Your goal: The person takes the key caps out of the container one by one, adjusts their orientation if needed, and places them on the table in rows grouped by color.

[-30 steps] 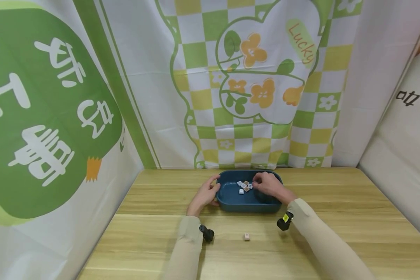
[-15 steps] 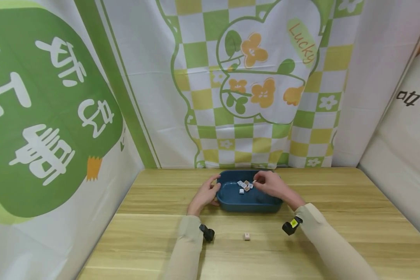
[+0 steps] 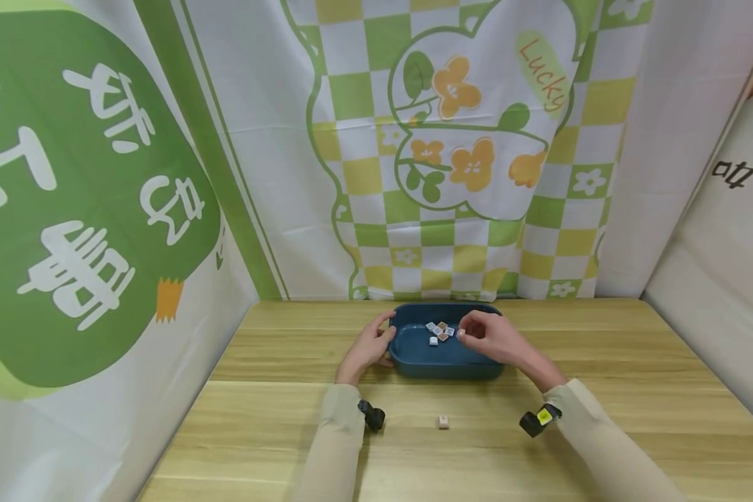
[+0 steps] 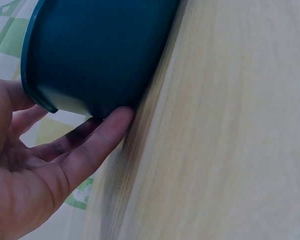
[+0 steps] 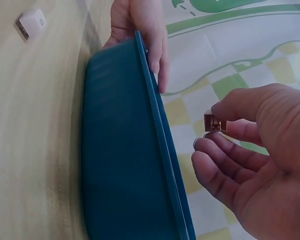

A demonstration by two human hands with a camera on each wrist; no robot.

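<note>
My right hand (image 3: pixel 492 338) is over the right part of a dark blue plastic basin (image 3: pixel 445 371). Between thumb and index finger it pinches a keycap (image 5: pixel 215 123), whose underside with its stem faces the right wrist camera. My left hand (image 3: pixel 367 348) holds the basin's left end, with a finger over the rim and others against the outer wall, as the left wrist view shows. Several small white and brown keycaps (image 3: pixel 438 330) lie inside the basin, with one white keycap (image 3: pixel 434 341) a little nearer. Another pale keycap (image 3: pixel 443 422) sits on the table in front.
The basin stands on a wood-grain table (image 3: pixel 276 432), near its back edge. Behind it hangs a checked green and yellow cloth (image 3: pixel 439 258). Printed white cloths close off the left (image 3: pixel 188 328) and right (image 3: pixel 715 279) sides.
My right hand has lifted away from the keycaps in the basin and drawn slightly towards me and right, with a keycap in its pinch. The left hand has stayed on the basin.
</note>
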